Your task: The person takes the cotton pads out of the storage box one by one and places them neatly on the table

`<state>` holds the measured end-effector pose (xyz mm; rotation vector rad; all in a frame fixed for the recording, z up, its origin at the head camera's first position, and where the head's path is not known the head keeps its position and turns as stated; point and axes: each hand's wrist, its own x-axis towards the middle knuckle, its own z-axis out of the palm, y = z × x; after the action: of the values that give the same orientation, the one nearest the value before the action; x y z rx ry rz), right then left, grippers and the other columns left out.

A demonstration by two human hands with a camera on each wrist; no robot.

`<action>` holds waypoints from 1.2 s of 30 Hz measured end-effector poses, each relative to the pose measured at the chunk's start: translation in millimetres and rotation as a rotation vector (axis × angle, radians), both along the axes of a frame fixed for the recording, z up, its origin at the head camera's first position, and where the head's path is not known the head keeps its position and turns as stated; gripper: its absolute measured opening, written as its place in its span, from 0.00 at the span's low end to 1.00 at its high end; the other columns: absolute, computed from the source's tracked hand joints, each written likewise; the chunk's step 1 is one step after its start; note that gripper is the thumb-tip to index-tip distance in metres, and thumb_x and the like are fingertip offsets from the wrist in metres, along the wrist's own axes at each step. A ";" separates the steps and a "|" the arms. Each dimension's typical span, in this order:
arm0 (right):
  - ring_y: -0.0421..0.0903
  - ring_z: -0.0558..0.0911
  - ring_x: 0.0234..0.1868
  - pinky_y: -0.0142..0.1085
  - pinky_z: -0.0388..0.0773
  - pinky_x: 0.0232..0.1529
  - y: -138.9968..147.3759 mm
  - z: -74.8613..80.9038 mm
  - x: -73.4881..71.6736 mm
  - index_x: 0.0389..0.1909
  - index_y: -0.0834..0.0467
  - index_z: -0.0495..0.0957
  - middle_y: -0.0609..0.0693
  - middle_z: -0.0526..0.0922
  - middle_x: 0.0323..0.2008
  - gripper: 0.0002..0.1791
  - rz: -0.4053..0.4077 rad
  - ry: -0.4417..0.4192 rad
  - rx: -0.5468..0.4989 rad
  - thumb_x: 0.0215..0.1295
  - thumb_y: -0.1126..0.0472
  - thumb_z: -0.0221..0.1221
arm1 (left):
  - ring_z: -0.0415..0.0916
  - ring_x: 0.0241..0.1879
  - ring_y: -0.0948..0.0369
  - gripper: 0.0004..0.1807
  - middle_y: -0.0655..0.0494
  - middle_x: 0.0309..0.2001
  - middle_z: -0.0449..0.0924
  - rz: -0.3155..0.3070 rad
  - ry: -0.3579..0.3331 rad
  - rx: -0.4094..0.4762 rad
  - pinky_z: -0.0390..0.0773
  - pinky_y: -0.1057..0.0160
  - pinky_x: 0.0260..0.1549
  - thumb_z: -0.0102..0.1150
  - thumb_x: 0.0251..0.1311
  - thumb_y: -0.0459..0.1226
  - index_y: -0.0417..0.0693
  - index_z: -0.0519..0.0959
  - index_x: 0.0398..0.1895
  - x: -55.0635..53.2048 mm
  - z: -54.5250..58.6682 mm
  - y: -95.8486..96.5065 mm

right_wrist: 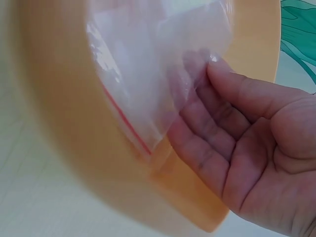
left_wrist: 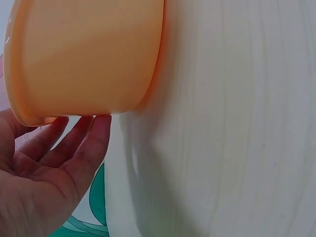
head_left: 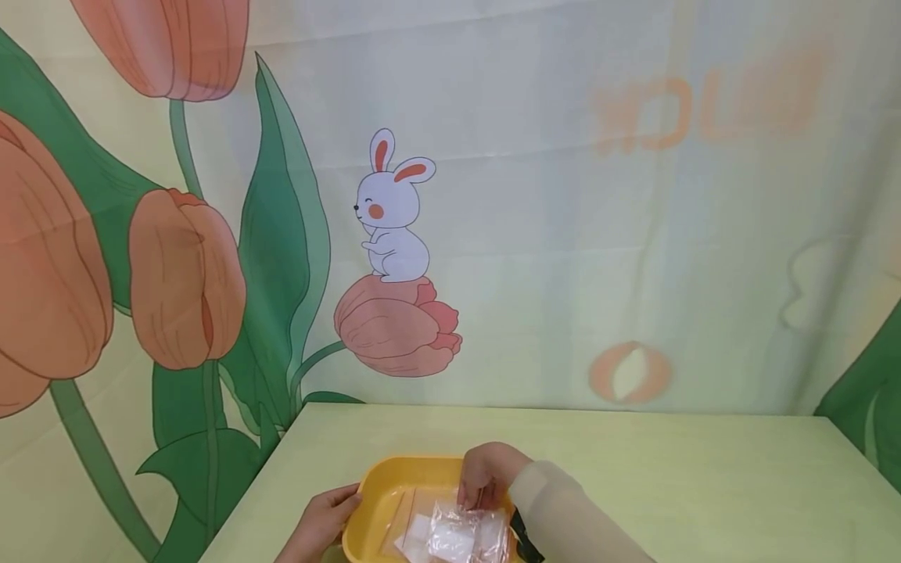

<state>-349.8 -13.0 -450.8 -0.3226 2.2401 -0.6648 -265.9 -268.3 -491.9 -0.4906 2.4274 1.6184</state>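
Observation:
A yellow plastic basin [head_left: 376,507] stands at the table's near edge in the head view. My left hand [head_left: 321,518] grips its left rim; in the left wrist view the fingertips [left_wrist: 102,123] touch the outer wall. Over the basin's right side, my right hand [head_left: 487,474] pinches a clear plastic zip bag [right_wrist: 131,59] between thumb and fingers. A red line runs along one edge of that bag. Other clear bags with white contents [head_left: 417,535] lie in the basin, overlapping, so what they hold cannot be made out.
The pale green table [head_left: 690,485] extends to the right and behind the basin. A dark item [head_left: 525,541] shows beside the basin, partly hidden by the right sleeve. A curtain [head_left: 535,234] printed with tulips and a rabbit hangs behind the table.

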 end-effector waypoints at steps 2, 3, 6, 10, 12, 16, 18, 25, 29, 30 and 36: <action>0.44 0.76 0.27 0.38 0.88 0.42 -0.2 -0.6 -0.7 0.32 0.60 0.87 0.48 0.80 0.24 0.07 0.011 0.002 0.000 0.67 0.71 0.62 | 0.85 0.46 0.58 0.25 0.31 0.65 0.76 -0.005 0.006 -0.003 0.91 0.58 0.44 0.47 0.79 0.37 0.26 0.68 0.69 -0.1 -0.1 -0.3; 0.44 0.76 0.27 0.37 0.87 0.40 -0.3 -0.9 -1.0 0.31 0.60 0.87 0.48 0.80 0.23 0.08 0.011 0.007 -0.007 0.67 0.71 0.62 | 0.85 0.46 0.57 0.25 0.31 0.65 0.76 -0.006 0.008 -0.005 0.91 0.57 0.44 0.47 0.79 0.37 0.26 0.68 0.69 -0.2 0.2 -0.2; 0.42 0.74 0.24 0.32 0.79 0.30 -0.2 1.0 -0.6 0.31 0.61 0.87 0.47 0.78 0.22 0.08 0.021 0.016 -0.031 0.67 0.72 0.61 | 0.85 0.46 0.57 0.24 0.31 0.64 0.77 -0.005 0.011 -0.006 0.91 0.57 0.44 0.47 0.79 0.36 0.26 0.68 0.69 -0.6 1.1 0.1; 0.40 0.74 0.24 0.29 0.76 0.28 -0.1 5.5 0.0 0.32 0.61 0.87 0.46 0.79 0.22 0.08 0.048 0.001 -0.067 0.68 0.72 0.60 | 0.85 0.46 0.57 0.24 0.31 0.65 0.76 0.001 -0.001 -0.007 0.91 0.57 0.45 0.47 0.79 0.36 0.26 0.68 0.69 -1.0 1.4 0.1; 0.40 0.76 0.24 0.29 0.78 0.29 -0.5 7.1 1.0 0.33 0.61 0.87 0.45 0.81 0.22 0.08 0.059 -0.007 -0.083 0.69 0.72 0.60 | 0.85 0.47 0.57 0.25 0.31 0.66 0.75 0.003 -0.008 -0.010 0.91 0.57 0.45 0.47 0.79 0.37 0.26 0.68 0.70 -0.3 0.8 -0.7; 0.38 0.78 0.24 0.27 0.78 0.28 -2.1 9.5 4.8 0.36 0.63 0.87 0.45 0.81 0.23 0.08 0.073 -0.017 -0.104 0.70 0.72 0.59 | 0.85 0.47 0.56 0.25 0.30 0.67 0.74 -0.004 -0.009 -0.006 0.91 0.57 0.46 0.46 0.79 0.36 0.26 0.67 0.70 1.4 -1.8 -3.0; 0.38 0.77 0.24 0.26 0.76 0.27 -2.6 11.7 6.2 0.38 0.65 0.86 0.45 0.81 0.23 0.08 0.075 -0.020 -0.117 0.70 0.72 0.59 | 0.84 0.48 0.55 0.25 0.30 0.67 0.74 -0.008 -0.008 -0.005 0.90 0.56 0.46 0.46 0.79 0.36 0.26 0.67 0.70 1.2 -3.3 -4.3; 0.40 0.75 0.24 0.27 0.77 0.26 -1.9 17.4 6.5 0.37 0.66 0.87 0.46 0.80 0.23 0.07 0.069 0.031 -0.149 0.69 0.72 0.60 | 0.85 0.49 0.54 0.25 0.30 0.66 0.74 -0.010 0.006 -0.007 0.91 0.56 0.46 0.46 0.79 0.36 0.25 0.67 0.70 -0.1 -2.8 -2.5; 0.41 0.76 0.25 0.29 0.80 0.29 -0.6 20.5 6.3 0.36 0.65 0.87 0.47 0.81 0.24 0.07 0.067 0.043 -0.163 0.69 0.72 0.60 | 0.85 0.48 0.54 0.24 0.29 0.66 0.74 -0.010 0.005 -0.007 0.90 0.56 0.46 0.46 0.79 0.35 0.25 0.67 0.70 0.3 -1.8 -0.7; 0.41 0.76 0.25 0.29 0.80 0.29 -0.2 21.5 6.3 0.36 0.65 0.87 0.47 0.81 0.24 0.07 0.067 0.040 -0.165 0.69 0.72 0.60 | 0.85 0.48 0.54 0.24 0.29 0.66 0.74 -0.009 0.006 -0.006 0.90 0.56 0.46 0.46 0.79 0.35 0.25 0.67 0.70 0.5 -1.5 -0.4; 0.40 0.78 0.24 0.27 0.78 0.26 3.8 22.4 5.1 0.35 0.64 0.87 0.47 0.82 0.23 0.07 0.048 0.035 -0.191 0.69 0.71 0.60 | 0.85 0.48 0.54 0.25 0.29 0.67 0.73 -0.012 0.008 0.001 0.91 0.56 0.46 0.46 0.79 0.35 0.25 0.66 0.70 0.3 -1.2 2.0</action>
<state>-344.6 -9.1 -428.3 -0.4839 2.1992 -0.8554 -265.6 -266.3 -493.2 -0.4694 2.4300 1.6199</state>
